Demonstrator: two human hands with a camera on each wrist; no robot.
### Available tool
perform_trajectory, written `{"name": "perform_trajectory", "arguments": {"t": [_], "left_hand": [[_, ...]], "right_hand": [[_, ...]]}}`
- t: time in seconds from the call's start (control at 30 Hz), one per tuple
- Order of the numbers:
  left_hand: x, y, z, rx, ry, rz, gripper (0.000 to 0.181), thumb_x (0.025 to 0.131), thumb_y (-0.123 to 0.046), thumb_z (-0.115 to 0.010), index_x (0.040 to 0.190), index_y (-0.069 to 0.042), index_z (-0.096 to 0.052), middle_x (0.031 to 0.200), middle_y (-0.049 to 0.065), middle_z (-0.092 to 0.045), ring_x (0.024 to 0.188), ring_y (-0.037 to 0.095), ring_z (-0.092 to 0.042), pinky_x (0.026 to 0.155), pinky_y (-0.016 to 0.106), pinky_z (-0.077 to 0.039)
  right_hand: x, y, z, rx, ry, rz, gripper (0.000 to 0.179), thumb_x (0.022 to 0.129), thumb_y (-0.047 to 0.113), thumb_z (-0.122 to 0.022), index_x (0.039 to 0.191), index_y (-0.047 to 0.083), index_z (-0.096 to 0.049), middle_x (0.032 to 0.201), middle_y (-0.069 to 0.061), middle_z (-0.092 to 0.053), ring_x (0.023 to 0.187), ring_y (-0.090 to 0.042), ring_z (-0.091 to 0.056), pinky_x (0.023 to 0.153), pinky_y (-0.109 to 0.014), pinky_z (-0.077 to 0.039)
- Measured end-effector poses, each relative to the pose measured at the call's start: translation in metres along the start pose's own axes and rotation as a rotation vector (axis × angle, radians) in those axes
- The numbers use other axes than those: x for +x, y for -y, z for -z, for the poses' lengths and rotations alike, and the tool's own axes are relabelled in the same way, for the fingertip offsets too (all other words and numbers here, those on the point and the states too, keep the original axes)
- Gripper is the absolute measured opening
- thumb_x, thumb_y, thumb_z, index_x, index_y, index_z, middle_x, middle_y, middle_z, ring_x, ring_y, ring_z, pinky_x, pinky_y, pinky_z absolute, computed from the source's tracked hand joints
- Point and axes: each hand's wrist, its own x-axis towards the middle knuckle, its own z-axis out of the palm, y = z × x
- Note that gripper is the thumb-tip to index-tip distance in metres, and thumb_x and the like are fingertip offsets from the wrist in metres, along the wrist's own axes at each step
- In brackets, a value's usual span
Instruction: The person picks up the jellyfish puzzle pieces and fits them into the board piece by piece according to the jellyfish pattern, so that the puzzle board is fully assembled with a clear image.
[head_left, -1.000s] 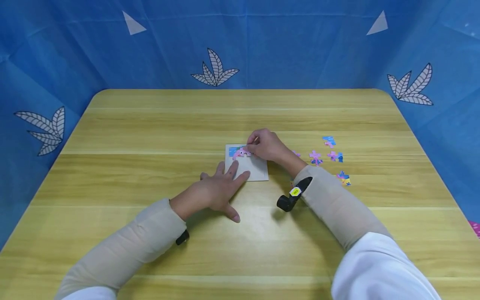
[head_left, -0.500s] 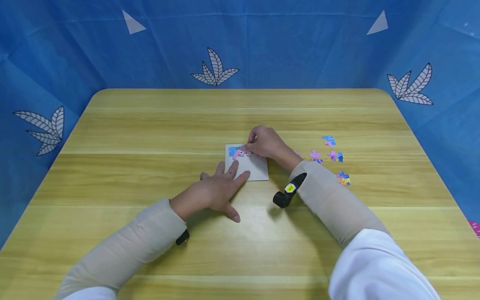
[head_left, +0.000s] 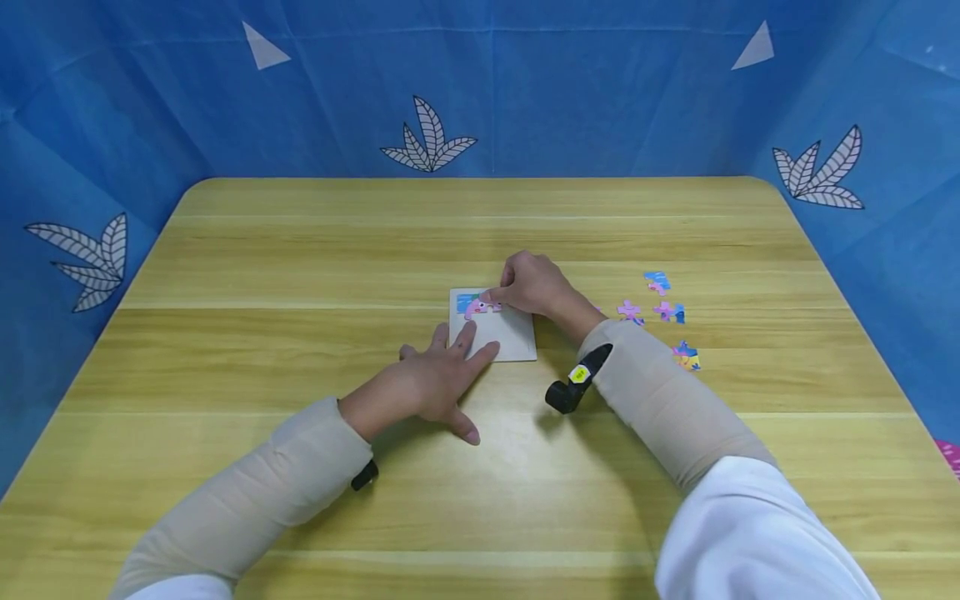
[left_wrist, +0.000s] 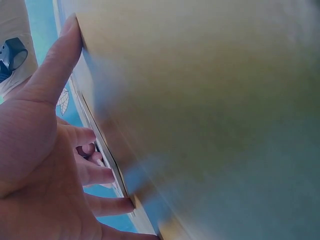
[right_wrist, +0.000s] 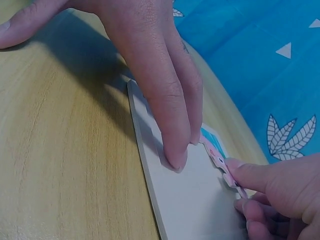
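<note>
A white square puzzle board (head_left: 510,343) lies mid-table in the head view. Along its far left edge sit joined jigsaw pieces (head_left: 467,303), blue and pink with a drawn eye. My left hand (head_left: 435,385) rests with fingers spread, fingertips on the board's lower left part and thumb on the table. My right hand (head_left: 534,287) is at the board's far right corner. In the right wrist view, its thumb and fingers pinch a pink jigsaw piece (right_wrist: 242,192) beside the joined ones. The fingers hide most of that piece.
Several loose jigsaw pieces lie right of the board, among them a blue-pink one (head_left: 657,282), a pink one (head_left: 630,311) and a yellow-blue one (head_left: 687,356). The right forearm partly covers this group. A blue patterned cloth (head_left: 562,100) hangs behind the wooden table (head_left: 300,250).
My right hand has shifted slightly left and away along the board's far edge, then stayed almost still with the jigsaw piece. The left hand has not moved.
</note>
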Motion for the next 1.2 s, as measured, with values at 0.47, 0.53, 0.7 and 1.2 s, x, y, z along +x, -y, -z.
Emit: {"name": "perform_trajectory", "arguments": {"t": [0.47,0.53,0.7,1.2], "left_hand": [[0.0012,0.0,-0.0007,0.001,0.006,0.0,0.12,0.063,-0.069,-0.071,0.153,-0.028,-0.002,0.159,0.013,0.007,0.142,0.045,-0.001,0.091,0.073,-0.03],[0.0013,0.0,-0.0007,0.001,0.007,0.0,0.12,0.063,-0.069,-0.071,0.153,-0.028,-0.002,0.159,0.013,0.007,0.141,0.046,-0.002,0.091,0.073,-0.03],[0.0018,0.0001,-0.0003,-0.001,0.002,-0.005,0.12,0.063,-0.068,-0.072,0.153,-0.028,-0.003,0.158,0.014,0.007,0.141,0.046,-0.002,0.091,0.073,-0.03],[0.0014,-0.0011,0.0009,-0.011,0.004,-0.004,0.12,0.063,-0.067,-0.073,0.153,-0.027,-0.004,0.158,0.014,0.006,0.141,0.046,-0.002,0.091,0.073,-0.03]], "right_hand": [[-0.0004,-0.0006,0.0006,0.009,0.007,-0.018,0.035,0.081,0.041,-0.072,0.076,0.008,-0.062,0.068,-0.003,-0.057,0.061,-0.017,-0.051,0.05,-0.025,-0.037],[-0.0005,-0.0005,0.0008,0.009,0.009,-0.022,0.035,0.081,0.041,-0.072,0.076,0.008,-0.062,0.068,-0.003,-0.057,0.06,-0.017,-0.051,0.05,-0.025,-0.037],[-0.0002,0.0006,0.0016,0.005,0.014,-0.035,0.035,0.081,0.041,-0.072,0.077,0.008,-0.062,0.067,-0.003,-0.057,0.06,-0.017,-0.051,0.05,-0.025,-0.038],[-0.0002,-0.0024,0.0,0.045,0.015,-0.037,0.038,0.08,0.042,-0.073,0.078,0.007,-0.06,0.064,-0.005,-0.057,0.056,-0.016,-0.052,0.048,-0.025,-0.038]]}}
